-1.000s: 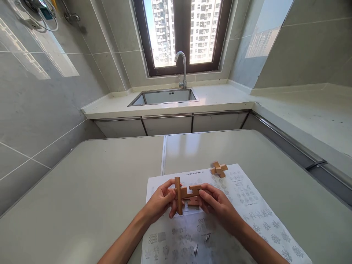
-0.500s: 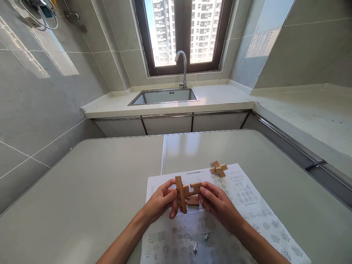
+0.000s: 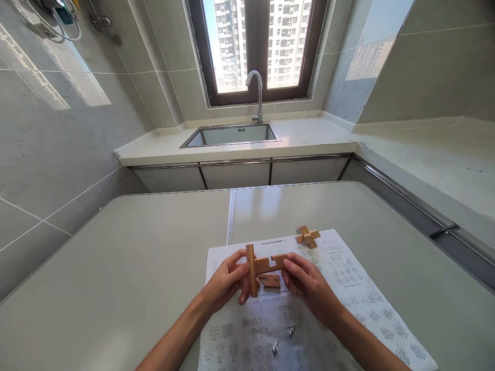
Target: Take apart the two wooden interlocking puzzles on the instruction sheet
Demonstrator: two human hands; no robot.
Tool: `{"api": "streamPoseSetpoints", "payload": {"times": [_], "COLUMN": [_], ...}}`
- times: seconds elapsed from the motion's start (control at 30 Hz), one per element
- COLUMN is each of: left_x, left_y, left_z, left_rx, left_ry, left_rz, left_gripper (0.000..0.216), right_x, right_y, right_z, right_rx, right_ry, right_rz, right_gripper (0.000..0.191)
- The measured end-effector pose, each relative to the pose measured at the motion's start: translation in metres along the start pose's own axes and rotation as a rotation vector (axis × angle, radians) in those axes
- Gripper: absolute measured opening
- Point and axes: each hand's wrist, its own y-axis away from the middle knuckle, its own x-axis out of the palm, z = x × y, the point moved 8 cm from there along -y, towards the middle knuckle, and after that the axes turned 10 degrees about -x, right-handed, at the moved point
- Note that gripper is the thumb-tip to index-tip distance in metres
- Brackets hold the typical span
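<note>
Both hands are up over the printed sheet [image 3: 348, 288] on the surface [image 3: 116, 268], working a set of wooden puzzle bars. The left hand [image 3: 226, 283] pinches the upright bar [image 3: 251, 270], its long axis running vertical. The right hand [image 3: 307, 283] grips the notched bar [image 3: 270, 264] by its right end, long axis lying left to right, crossing the upright one. A third bar [image 3: 270, 281] sits just beneath, between the two hands. Farther off, near the sheet's top edge, a small assembled wooden cross [image 3: 308, 237] rests untouched, nearer the right hand.
</note>
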Motion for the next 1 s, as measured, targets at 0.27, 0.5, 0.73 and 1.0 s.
{"api": "streamPoseSetpoints", "payload": {"times": [0.27,0.5,0.73,1.0], "left_x": [-0.005,0.006,0.031,0.037], "left_y": [0.005,0.014,0.019,0.025], "left_z": [-0.015,-0.023,-0.026,-0.031], "left_rx": [0.074,0.204,0.380,0.491], "left_ry": [0.036,-0.508,-1.022,-1.328], "left_rz": [-0.166,-0.347,-0.267,-0.137], "left_gripper": [0.046,0.042,0.024,0.020], "right_x": [-0.017,-0.017,-0.013,-0.011], "right_y": [-0.001,-0.002,0.001,-0.003], "right_z": [0.013,0.017,0.033,0.031], "right_rx": [-0.152,-0.222,-0.308,-0.375], "right_ry": [0.152,0.453,0.767,0.922], "right_rz": [-0.164,-0.159,-0.166,-0.115], "right_gripper": [0.036,0.037,0.035,0.030]}}
